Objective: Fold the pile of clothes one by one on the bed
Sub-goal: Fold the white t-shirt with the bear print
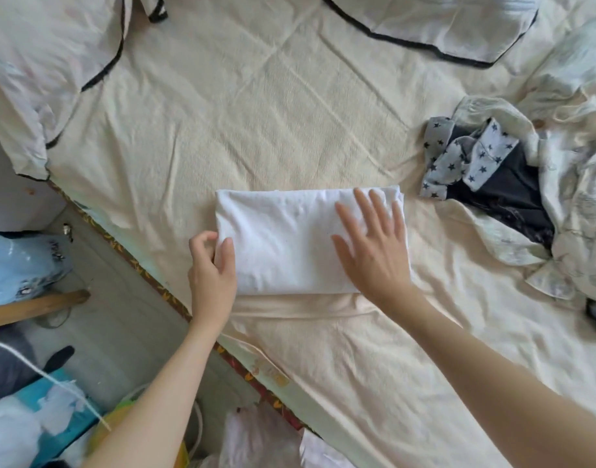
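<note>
A white garment [283,238], folded into a neat rectangle, lies on the cream bed sheet [242,123] near the bed's left edge. My left hand [210,268] pinches its left edge between thumb and curled fingers. My right hand [374,244] lies flat on the garment's right part, fingers spread and straight. A folded beige cloth [289,307] peeks out just below the white one. The pile of unfolded clothes [526,184] sits at the right: a grey piece with dark stars [458,160], a dark garment [512,197] and pale crumpled fabric.
Two pale pillows with black piping lie at the top left [53,62] and top middle [441,21]. The bed's patterned edge [148,275] runs diagonally at the left. Beside it on the floor are a wooden stick [36,307], plastic bags and a blue box.
</note>
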